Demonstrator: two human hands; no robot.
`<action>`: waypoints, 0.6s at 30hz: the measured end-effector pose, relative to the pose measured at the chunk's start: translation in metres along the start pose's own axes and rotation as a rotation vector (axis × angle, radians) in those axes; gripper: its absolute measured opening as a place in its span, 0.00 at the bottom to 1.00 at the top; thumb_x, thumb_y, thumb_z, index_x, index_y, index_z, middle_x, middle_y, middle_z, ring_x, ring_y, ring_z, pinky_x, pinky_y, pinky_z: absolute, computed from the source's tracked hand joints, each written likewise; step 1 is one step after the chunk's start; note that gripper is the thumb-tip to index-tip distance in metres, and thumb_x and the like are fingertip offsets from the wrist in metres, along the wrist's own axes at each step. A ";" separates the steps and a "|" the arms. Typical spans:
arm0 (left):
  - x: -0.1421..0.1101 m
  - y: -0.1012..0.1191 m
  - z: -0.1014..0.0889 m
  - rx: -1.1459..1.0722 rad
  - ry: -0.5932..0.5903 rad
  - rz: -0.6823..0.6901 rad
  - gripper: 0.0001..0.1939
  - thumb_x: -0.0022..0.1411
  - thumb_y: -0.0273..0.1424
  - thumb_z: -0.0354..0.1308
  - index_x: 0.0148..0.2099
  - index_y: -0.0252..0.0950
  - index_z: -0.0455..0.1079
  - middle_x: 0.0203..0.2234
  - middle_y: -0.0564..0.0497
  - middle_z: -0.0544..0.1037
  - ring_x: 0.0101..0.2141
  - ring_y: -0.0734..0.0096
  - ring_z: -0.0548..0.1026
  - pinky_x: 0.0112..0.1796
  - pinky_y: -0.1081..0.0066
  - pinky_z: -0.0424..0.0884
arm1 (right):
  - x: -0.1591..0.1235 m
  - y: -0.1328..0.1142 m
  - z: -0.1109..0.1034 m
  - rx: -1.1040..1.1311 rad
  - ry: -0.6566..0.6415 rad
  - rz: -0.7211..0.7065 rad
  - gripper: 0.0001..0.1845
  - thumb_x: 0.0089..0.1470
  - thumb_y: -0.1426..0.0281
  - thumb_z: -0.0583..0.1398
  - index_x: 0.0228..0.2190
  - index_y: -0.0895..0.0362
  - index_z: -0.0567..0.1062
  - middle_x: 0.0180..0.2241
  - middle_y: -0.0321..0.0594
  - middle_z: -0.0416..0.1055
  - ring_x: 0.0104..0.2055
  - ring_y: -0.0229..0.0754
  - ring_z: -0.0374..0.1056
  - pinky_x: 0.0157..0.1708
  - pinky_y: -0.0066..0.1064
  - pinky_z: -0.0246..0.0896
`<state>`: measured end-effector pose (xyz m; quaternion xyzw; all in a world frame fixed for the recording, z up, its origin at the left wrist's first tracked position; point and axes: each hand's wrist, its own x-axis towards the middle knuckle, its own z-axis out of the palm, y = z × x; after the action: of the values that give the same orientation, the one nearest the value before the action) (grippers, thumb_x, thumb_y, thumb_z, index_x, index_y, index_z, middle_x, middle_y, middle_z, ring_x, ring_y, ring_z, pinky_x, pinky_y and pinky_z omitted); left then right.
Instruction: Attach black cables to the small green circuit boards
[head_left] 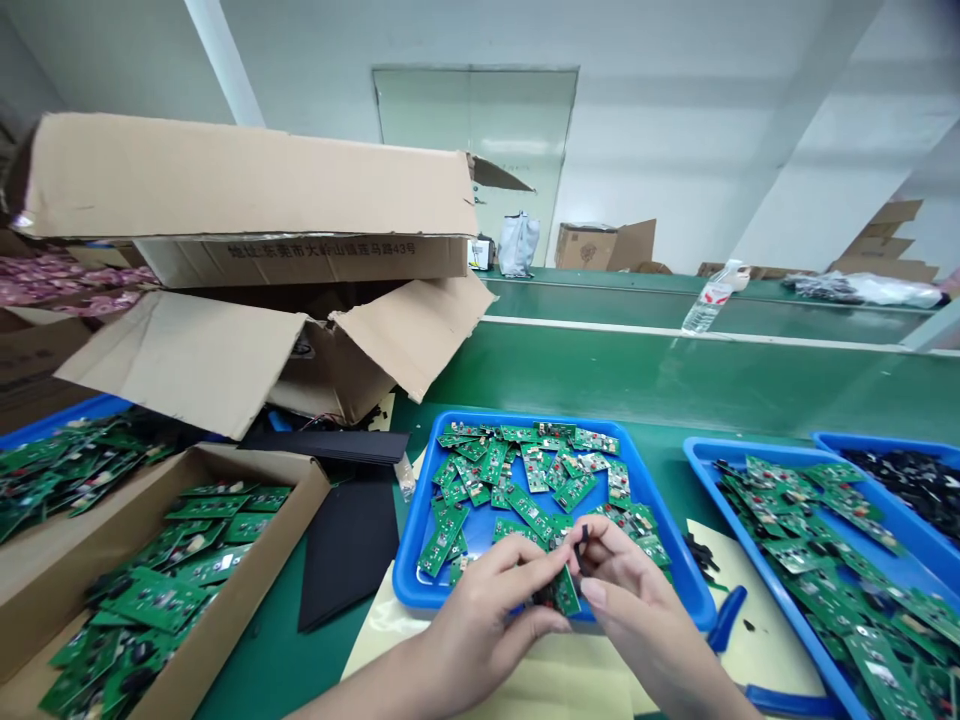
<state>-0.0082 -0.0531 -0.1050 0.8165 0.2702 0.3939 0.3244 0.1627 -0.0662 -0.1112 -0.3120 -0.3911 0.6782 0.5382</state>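
Over the front edge of the blue tray (pixel 406 560), my left hand (pixel 491 610) is closed on a small green circuit board (pixel 568 592), which it holds tilted. Close beside it, my right hand (pixel 626 590) pinches a small black piece (pixel 582 548) between thumb and fingers, right by the board's upper edge. Whether the piece touches the board I cannot tell. The board's lower part is hidden by my left fingers. Many similar green boards (pixel 529 512) with red and white parts lie loose in the tray behind my hands.
To the left stands a cardboard box (pixel 311 480) of boards, with black sheets (pixel 349 560) beside it. Stacked large cartons (pixel 247 190) rise behind. On the right are another blue tray (pixel 694 450) of boards, blue-handled pliers (pixel 726 620) and small black pieces (pixel 701 558). A water bottle (pixel 706 300) stands farther back.
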 end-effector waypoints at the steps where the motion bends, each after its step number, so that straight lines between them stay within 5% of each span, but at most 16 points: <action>1: -0.001 0.000 0.001 -0.007 0.003 -0.008 0.23 0.64 0.35 0.52 0.61 0.44 0.59 0.35 0.47 0.72 0.36 0.68 0.72 0.37 0.70 0.72 | 0.000 0.001 -0.002 -0.016 -0.008 0.003 0.16 0.44 0.64 0.68 0.36 0.52 0.72 0.29 0.35 0.66 0.34 0.37 0.61 0.34 0.25 0.59; 7: -0.002 -0.002 0.003 -0.005 -0.005 -0.062 0.23 0.62 0.31 0.54 0.59 0.44 0.61 0.35 0.46 0.73 0.35 0.67 0.72 0.38 0.68 0.72 | 0.003 0.006 -0.011 -0.178 -0.050 -0.015 0.13 0.48 0.65 0.65 0.37 0.52 0.71 0.30 0.37 0.66 0.34 0.39 0.62 0.35 0.29 0.61; 14: 0.002 -0.003 -0.001 -0.154 0.060 -0.242 0.27 0.58 0.29 0.57 0.60 0.41 0.61 0.39 0.46 0.76 0.37 0.66 0.75 0.39 0.68 0.74 | 0.006 0.004 0.002 -0.277 0.025 -0.224 0.19 0.45 0.61 0.66 0.37 0.53 0.67 0.32 0.39 0.65 0.36 0.42 0.63 0.38 0.33 0.61; 18: 0.004 -0.011 -0.002 -0.223 0.023 -0.267 0.25 0.59 0.31 0.56 0.59 0.42 0.61 0.39 0.47 0.78 0.37 0.66 0.77 0.40 0.68 0.74 | 0.014 0.001 0.004 -0.339 0.004 -0.228 0.19 0.45 0.64 0.66 0.37 0.53 0.64 0.31 0.35 0.64 0.35 0.39 0.63 0.39 0.32 0.59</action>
<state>-0.0096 -0.0425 -0.1107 0.7276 0.3346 0.3841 0.4594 0.1554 -0.0539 -0.1098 -0.3531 -0.5316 0.5367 0.5520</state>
